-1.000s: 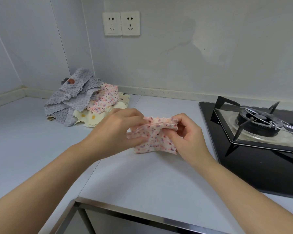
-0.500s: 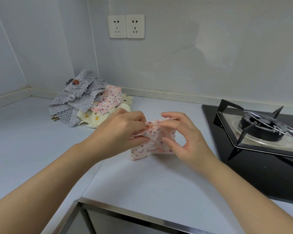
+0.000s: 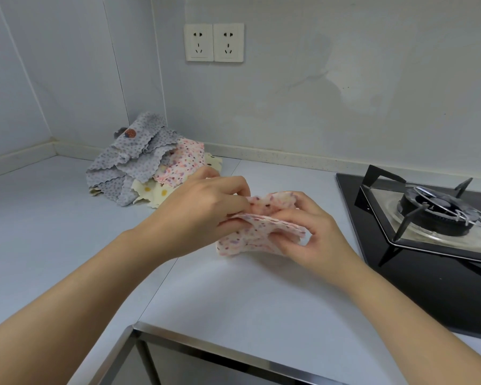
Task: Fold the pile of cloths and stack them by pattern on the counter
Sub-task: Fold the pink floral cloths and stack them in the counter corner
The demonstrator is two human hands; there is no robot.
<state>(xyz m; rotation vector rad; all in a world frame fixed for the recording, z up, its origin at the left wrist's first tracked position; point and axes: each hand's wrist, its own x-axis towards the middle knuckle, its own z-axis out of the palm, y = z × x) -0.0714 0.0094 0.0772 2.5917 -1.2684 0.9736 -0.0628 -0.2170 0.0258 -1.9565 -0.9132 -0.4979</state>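
Pinching pink cloth [image 3: 257, 236], hands [image 3: 200, 209] [image 3: 310, 232] near hob [image 3: 417, 273] edge.

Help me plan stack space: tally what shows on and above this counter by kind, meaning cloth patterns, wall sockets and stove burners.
Cloth patterns: 3, namely grey dotted cloth, pink floral cloth, cream flowered cloth
Wall sockets: 2
Stove burners in view: 1
Total: 6

The hob [image 3: 428, 290] runs off the right edge — cream cloths [image 3: 150, 192] lie mostly buried under grey cloths [image 3: 139, 162].
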